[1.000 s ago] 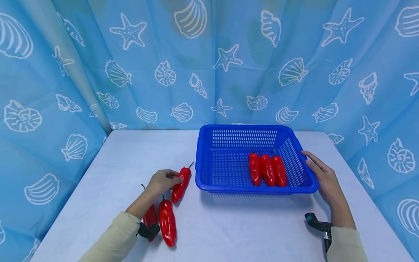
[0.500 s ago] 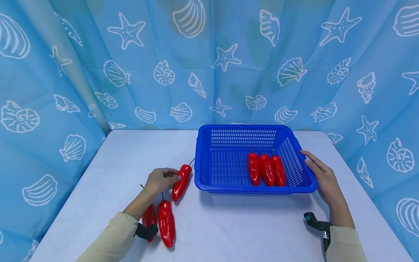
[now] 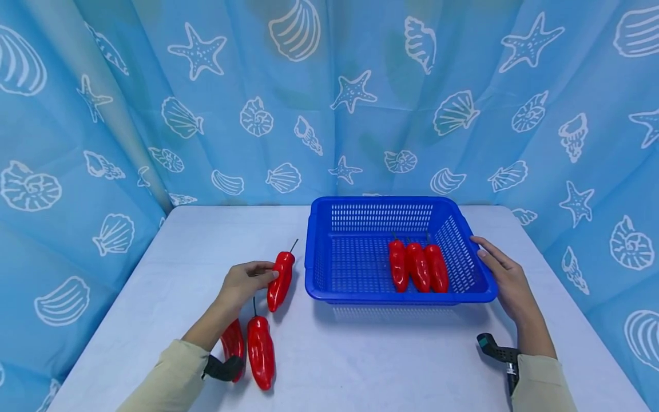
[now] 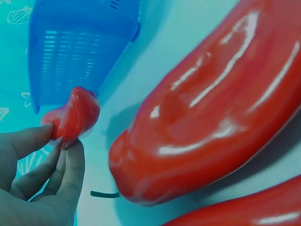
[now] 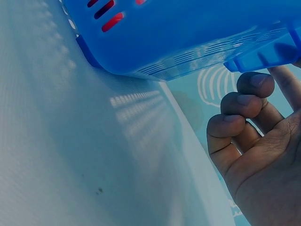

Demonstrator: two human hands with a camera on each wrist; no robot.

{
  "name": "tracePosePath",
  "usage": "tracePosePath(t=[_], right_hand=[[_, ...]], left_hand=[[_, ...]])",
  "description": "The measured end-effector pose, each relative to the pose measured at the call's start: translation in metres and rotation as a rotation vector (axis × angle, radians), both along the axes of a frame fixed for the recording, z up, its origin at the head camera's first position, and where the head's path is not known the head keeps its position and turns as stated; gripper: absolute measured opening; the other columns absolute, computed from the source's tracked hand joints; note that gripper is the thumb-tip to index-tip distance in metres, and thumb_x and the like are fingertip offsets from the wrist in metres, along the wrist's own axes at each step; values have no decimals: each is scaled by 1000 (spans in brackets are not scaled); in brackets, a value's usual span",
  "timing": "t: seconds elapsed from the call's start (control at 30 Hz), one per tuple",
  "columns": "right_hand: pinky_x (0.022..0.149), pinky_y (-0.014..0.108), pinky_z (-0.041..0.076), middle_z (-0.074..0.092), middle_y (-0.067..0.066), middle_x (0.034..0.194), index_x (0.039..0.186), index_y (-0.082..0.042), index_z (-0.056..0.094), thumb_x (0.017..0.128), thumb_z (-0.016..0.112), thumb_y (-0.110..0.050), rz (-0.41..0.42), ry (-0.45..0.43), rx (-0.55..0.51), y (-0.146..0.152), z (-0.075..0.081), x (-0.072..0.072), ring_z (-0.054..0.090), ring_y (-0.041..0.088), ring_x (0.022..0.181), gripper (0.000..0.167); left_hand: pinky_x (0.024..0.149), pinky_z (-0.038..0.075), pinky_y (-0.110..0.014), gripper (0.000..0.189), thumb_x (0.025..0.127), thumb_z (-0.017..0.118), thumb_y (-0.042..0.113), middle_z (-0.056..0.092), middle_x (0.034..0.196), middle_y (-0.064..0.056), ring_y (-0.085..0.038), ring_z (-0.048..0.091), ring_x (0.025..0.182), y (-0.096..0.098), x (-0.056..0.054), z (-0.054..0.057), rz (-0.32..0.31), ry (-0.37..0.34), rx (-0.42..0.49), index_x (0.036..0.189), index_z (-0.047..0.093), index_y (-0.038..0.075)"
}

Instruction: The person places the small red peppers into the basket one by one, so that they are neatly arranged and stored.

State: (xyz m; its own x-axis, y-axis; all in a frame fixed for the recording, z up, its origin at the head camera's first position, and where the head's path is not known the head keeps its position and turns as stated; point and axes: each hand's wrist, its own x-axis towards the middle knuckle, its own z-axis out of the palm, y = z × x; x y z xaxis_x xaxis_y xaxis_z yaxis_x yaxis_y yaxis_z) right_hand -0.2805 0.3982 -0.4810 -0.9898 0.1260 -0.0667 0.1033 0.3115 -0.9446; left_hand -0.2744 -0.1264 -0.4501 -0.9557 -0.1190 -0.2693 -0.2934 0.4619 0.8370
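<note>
Between thumb and fingers, my left hand (image 3: 248,283) pinches a red pepper (image 3: 280,280) near the left side of a blue plastic basket (image 3: 329,294). The same pepper (image 4: 77,115) appears end-on in the left wrist view. Two more red peppers lie by my left forearm: one whole pepper (image 3: 261,352), and another pepper (image 3: 233,343) partly covered by the arm. Inside the basket, three red peppers (image 3: 419,268) rest side by side at the right. My right hand (image 3: 507,280) holds the basket's right rim with thumb and forefinger; its other fingers (image 5: 233,125) are curled below the rim.
A white cloth-covered table (image 3: 360,355) carries everything. Behind it hangs a blue curtain (image 3: 319,86) with white shells and starfish. A black wrist-worn device (image 3: 226,368) sits at the left cuff, another black device (image 3: 496,349) at the right.
My left hand has moved slightly left and away from me with the pepper, whose stem now stands farther from the basket. The right hand stays on the rim.
</note>
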Motion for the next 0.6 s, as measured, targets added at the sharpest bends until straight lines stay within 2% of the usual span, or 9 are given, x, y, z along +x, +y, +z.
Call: tracePosePath(t=[0.37, 0.6], right_hand=[[93, 38, 46, 22, 15, 163, 154, -42, 35, 99, 47, -59, -1, -1, -3, -1, 1, 1, 32, 50, 140, 59], [92, 37, 49, 22, 17, 163, 154, -42, 34, 99, 47, -60, 0, -4, 8, 0, 0, 0, 33, 50, 139, 60]], left_hand=[[96, 51, -51, 59, 86, 79, 32, 60, 129, -13, -31, 59, 117, -7, 4, 17, 12, 12, 144, 136, 58, 11], [101, 48, -52, 60, 86, 80, 30, 58, 131, -13, -31, 58, 119, -8, 7, 28, -4, 40, 216, 137, 56, 10]])
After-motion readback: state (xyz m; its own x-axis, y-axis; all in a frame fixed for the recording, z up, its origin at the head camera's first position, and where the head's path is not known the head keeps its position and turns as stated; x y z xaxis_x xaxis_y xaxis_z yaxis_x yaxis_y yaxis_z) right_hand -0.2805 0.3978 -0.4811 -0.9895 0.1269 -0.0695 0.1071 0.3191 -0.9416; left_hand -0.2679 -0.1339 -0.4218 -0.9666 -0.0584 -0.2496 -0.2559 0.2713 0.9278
